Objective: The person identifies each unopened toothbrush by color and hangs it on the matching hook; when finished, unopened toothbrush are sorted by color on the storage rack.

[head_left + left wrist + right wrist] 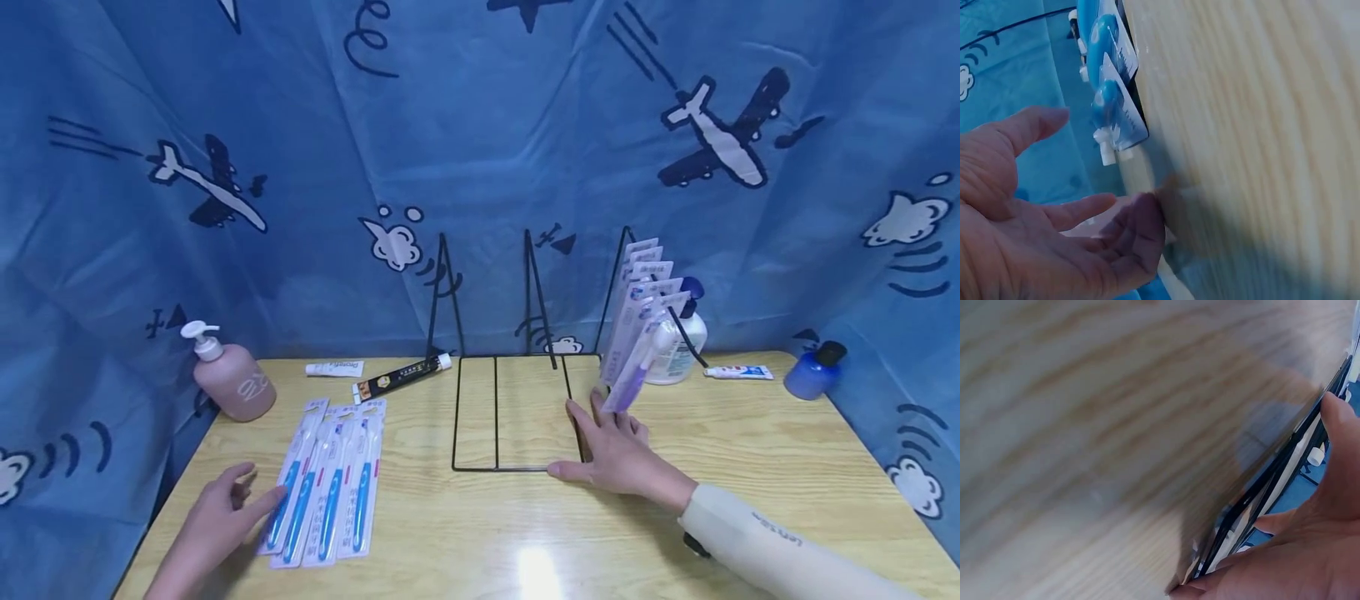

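My left hand (217,517) is beside several blue packaged toothbrushes (330,483) lying overlapped on the table, its thumb over the edge of the leftmost pack. In the left wrist view the left hand (1054,225) has loosely bent fingers and holds nothing; the blue toothbrush packs (1116,119) lie beyond it. My right hand (618,454) rests spread at the front right corner of a black wire rack (495,417), thumb by the front wire. The right wrist view has fingers touching the rack's wire (1272,465). Several purple packaged toothbrushes (637,333) hang from the rack's right arm, above that hand.
A pink pump bottle (236,383) and a small white tube (335,368) stand and lie at the back left. A black toothpaste tube (401,377) lies left of the rack. Behind right are a white pump bottle (678,350), a toothpaste tube (738,372) and a blue bottle (812,375).
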Demonstrator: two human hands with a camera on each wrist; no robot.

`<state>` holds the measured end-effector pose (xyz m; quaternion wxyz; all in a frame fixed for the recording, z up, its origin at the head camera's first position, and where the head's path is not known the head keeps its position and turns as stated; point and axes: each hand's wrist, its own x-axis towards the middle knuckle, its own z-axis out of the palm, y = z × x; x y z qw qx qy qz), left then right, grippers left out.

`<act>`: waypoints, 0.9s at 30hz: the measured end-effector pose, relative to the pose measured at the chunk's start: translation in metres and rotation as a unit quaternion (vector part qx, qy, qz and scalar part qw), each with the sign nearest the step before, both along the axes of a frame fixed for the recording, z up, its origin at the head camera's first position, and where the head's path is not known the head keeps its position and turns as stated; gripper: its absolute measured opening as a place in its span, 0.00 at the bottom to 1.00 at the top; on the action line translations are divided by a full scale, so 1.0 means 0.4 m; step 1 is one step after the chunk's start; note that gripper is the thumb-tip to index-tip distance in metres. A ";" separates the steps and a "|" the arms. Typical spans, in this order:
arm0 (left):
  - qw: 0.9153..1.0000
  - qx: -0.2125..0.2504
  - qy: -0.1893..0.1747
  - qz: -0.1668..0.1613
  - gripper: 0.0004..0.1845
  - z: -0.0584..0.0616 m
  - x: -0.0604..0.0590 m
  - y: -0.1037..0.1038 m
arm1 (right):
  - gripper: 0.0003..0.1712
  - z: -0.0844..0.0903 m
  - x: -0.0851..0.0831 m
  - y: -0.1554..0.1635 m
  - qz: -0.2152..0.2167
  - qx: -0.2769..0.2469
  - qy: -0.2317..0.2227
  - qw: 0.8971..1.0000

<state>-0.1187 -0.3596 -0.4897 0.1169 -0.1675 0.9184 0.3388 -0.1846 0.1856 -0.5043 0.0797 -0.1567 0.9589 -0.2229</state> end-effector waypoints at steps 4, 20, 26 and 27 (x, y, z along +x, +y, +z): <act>1.000 0.002 0.022 -0.002 0.52 -0.002 -0.017 0.024 | 0.67 -0.012 -0.006 0.005 0.004 0.008 0.005 1.000; 0.997 0.072 0.014 0.022 0.42 -0.008 -0.047 0.030 | 0.67 -0.003 -0.001 -0.001 -0.016 -0.002 0.002 1.000; 0.996 0.078 0.046 0.021 0.33 -0.008 -0.015 0.022 | 0.69 -0.017 -0.003 0.001 -0.021 -0.028 0.010 0.999; 0.995 0.083 0.054 0.025 0.33 -0.005 -0.008 0.022 | 0.69 -0.016 -0.003 0.000 -0.020 -0.028 0.011 0.999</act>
